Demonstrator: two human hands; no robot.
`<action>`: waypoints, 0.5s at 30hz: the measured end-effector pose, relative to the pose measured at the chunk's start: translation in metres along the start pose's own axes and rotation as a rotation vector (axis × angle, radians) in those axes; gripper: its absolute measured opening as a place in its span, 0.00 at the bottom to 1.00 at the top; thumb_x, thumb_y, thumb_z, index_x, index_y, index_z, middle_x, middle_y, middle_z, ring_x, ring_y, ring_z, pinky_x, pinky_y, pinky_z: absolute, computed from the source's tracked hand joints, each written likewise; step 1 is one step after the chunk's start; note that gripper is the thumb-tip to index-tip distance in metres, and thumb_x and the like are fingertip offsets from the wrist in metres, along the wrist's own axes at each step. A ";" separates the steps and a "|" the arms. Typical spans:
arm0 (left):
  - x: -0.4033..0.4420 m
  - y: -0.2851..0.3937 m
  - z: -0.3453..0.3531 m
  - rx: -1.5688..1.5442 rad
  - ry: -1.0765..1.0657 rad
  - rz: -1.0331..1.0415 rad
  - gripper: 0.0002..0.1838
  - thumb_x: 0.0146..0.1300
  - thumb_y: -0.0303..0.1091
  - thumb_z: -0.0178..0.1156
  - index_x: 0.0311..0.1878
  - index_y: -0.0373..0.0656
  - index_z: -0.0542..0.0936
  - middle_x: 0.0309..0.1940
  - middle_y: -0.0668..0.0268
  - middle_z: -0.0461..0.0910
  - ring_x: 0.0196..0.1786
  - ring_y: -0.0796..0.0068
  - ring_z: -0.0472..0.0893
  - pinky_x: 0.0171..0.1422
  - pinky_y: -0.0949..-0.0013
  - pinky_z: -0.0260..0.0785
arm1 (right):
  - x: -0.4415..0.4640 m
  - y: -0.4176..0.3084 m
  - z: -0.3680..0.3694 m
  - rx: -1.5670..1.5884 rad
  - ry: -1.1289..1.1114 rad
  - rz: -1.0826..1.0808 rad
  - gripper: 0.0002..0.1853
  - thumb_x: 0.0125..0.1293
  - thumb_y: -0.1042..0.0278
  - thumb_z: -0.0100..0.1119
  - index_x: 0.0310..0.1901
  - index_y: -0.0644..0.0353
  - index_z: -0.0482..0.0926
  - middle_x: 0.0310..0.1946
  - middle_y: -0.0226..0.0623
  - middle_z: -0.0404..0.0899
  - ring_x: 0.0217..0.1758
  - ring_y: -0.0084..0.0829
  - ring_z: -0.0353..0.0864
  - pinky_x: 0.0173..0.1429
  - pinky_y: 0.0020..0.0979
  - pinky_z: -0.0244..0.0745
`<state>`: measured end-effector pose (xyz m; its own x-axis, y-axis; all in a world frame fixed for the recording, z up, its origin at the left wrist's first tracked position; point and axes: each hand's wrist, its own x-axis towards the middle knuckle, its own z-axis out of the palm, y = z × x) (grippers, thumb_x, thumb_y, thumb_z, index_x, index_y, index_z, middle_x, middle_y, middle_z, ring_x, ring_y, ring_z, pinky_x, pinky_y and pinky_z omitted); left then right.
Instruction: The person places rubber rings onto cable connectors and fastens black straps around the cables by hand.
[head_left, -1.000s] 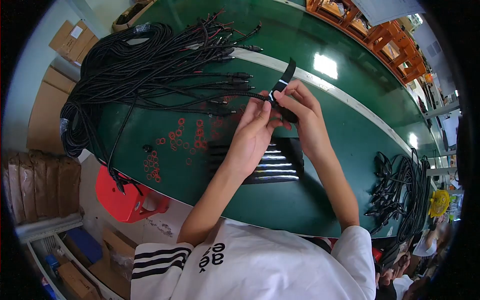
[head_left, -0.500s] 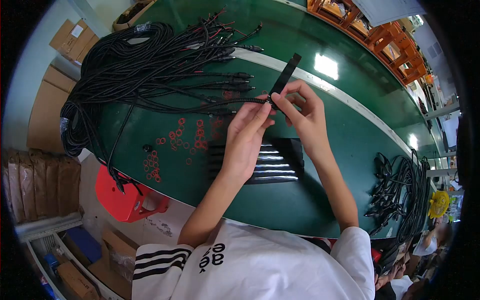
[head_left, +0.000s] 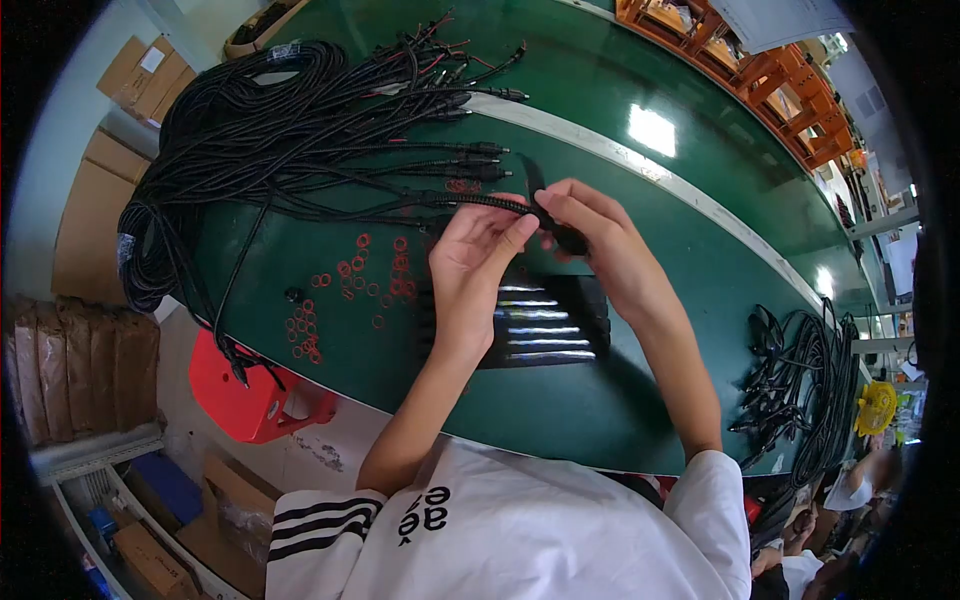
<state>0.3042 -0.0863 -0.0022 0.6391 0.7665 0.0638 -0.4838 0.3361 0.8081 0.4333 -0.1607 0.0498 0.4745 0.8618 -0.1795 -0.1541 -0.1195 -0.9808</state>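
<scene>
Left hand grips black cable; shirt bears black letters.

we're looking out from your head, a single view, pitched forward and down! your white shirt spreads along the bottom edge, near the lens; beyond it sit your left hand and your right hand, just above mid-frame. the lens runs wide, rounding off into black corners and bowing the green table into an arc, taking in the red stool down left and the orange racks far off, top right.
</scene>
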 end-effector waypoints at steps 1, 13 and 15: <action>-0.001 0.002 0.000 0.047 0.003 0.039 0.12 0.65 0.22 0.63 0.51 0.37 0.78 0.44 0.66 0.80 0.47 0.79 0.78 0.54 0.75 0.68 | -0.004 -0.008 0.002 0.065 -0.016 0.139 0.08 0.69 0.59 0.62 0.39 0.52 0.77 0.34 0.20 0.77 0.37 0.13 0.71 0.38 0.21 0.61; 0.006 0.014 -0.014 0.631 0.053 0.473 0.14 0.47 0.22 0.75 0.39 0.40 0.86 0.53 0.70 0.68 0.53 0.76 0.69 0.57 0.75 0.58 | -0.006 -0.015 -0.003 -0.225 -0.102 -0.218 0.06 0.67 0.68 0.65 0.40 0.62 0.82 0.37 0.25 0.77 0.36 0.15 0.73 0.36 0.19 0.64; 0.006 0.016 -0.015 0.662 0.030 0.528 0.14 0.47 0.22 0.75 0.39 0.40 0.86 0.53 0.69 0.68 0.54 0.74 0.70 0.59 0.73 0.59 | -0.011 -0.018 -0.001 -0.361 -0.064 -0.386 0.06 0.67 0.69 0.64 0.39 0.64 0.82 0.36 0.28 0.77 0.35 0.16 0.74 0.35 0.21 0.65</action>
<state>0.2912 -0.0684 0.0018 0.4068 0.7505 0.5208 -0.2580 -0.4525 0.8536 0.4317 -0.1683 0.0696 0.3825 0.9035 0.1935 0.3349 0.0596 -0.9404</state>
